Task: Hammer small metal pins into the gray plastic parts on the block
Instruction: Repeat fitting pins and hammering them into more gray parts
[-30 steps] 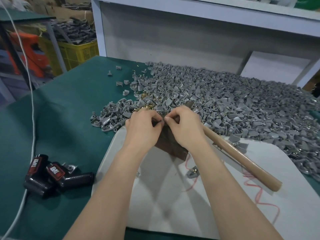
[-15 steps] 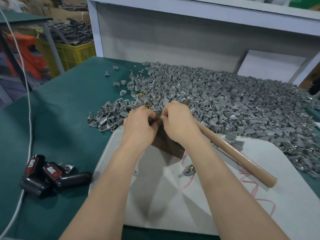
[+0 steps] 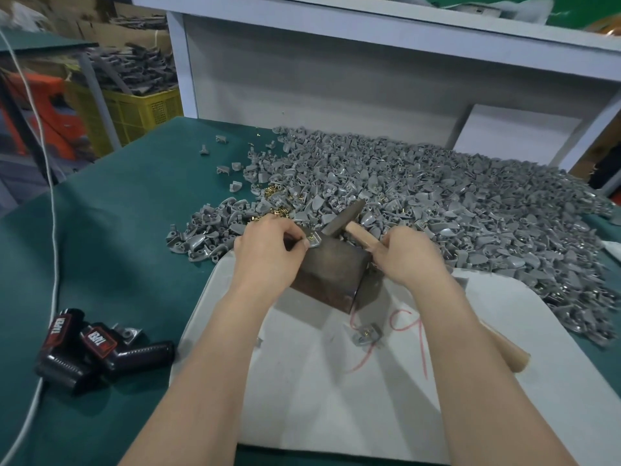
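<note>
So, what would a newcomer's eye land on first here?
The huge heap of gray plastic parts covering the far side of the green table. In front of it, the left hand pinches one gray part on the dark block while the right hand grips the hammer, its head close to that part.

Looks like a small assembly workshop: green-covered bench (image 3: 117, 230) heaped with gray plastic parts (image 3: 437, 196), yellow crate (image 3: 141, 112) of more alongside, cardboard boxes (image 3: 100, 26) behind.
</note>
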Demonstrator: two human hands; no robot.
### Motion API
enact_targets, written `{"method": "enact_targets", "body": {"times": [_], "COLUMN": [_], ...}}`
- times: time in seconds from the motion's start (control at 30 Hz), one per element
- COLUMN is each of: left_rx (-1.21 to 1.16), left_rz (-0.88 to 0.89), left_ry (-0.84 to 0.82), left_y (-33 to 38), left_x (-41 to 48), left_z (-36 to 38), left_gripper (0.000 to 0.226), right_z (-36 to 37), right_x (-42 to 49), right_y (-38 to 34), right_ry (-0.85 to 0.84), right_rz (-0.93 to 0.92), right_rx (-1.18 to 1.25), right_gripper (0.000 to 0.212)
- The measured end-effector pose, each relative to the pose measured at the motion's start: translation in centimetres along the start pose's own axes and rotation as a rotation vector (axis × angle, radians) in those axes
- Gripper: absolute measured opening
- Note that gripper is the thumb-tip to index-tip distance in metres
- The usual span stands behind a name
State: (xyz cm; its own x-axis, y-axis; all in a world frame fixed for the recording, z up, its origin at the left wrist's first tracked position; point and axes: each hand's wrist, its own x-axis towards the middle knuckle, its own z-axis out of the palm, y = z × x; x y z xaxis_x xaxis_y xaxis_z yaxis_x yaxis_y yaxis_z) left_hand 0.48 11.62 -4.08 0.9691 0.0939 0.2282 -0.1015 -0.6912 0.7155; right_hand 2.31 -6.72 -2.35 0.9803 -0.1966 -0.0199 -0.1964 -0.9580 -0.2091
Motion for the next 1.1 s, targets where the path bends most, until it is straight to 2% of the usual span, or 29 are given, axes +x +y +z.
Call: {"method": "enact_targets", "body": {"times": [0.23,0.37,0.43,0.63,0.67,0.77,0.8,0.93,0.97,1.07,1.1], "left_rx": [0.003,0.016,0.014,-0.055,-0.071,-0.079,-0.074,-0.085,-0.092,-0.087,-0.077], "left_rz": [-0.043,-0.045,-0.042,-0.048,-0.047,-0.053,-0.052,-0.055,-0.058,-0.057,-0.059], "left_ry": [0.016,0.011,0.013,0.04,0.041,0.024,0.026,0.052,0.047,0.036,0.038], "left_y": [-0.2,-0.2,-0.1,0.1,0.1,0.2,0.2,0.4,0.3,0.2,0.1], "left_x": [0.1,0.1,0.1,-0.1,-0.1,-0.1,-0.1,-0.3,-0.3,-0.1,-0.2], "left_z": [-0.2,-0.2,-0.2,-0.3,-0.3,-0.5,-0.5,-0.3,-0.3,-0.3,-0.4], "left_gripper": [0.011,0.01,0.01,0.017,0.018,0.015,0.016,0.018,0.017,0.01,0.008], "right_z": [-1.0,-2.2,-2.9,-3.6,-3.4,-2.0,-1.8,-2.8,-2.9,-1.8,-1.6], "right_x": [-0.2,-1.3,-2.1,-5.6,-6.1,-6.6,-6.6,-6.2,-6.0,-6.1,-6.1], "right_y": [-0.3,-0.3,-0.6,-1.5,-1.7,-2.0,-2.1,-1.9,-1.9,-2.0,-2.1], "right_ry": [-0.009,0.008,0.102,0.535,0.522,0.296,0.289,0.581,0.583,0.28,0.261], "right_rz": [-0.091,-0.132,-0.19,-0.427,-0.451,-0.47,-0.467,-0.451,-0.456,-0.429,-0.425], "right_rx": [0.088,0.235,0.307,0.416,0.411,0.252,0.213,0.452,0.455,0.242,0.208], "right_gripper": [0.023,0.025,0.027,0.031,0.032,0.034,0.034,0.035,0.036,0.037,0.036]}}
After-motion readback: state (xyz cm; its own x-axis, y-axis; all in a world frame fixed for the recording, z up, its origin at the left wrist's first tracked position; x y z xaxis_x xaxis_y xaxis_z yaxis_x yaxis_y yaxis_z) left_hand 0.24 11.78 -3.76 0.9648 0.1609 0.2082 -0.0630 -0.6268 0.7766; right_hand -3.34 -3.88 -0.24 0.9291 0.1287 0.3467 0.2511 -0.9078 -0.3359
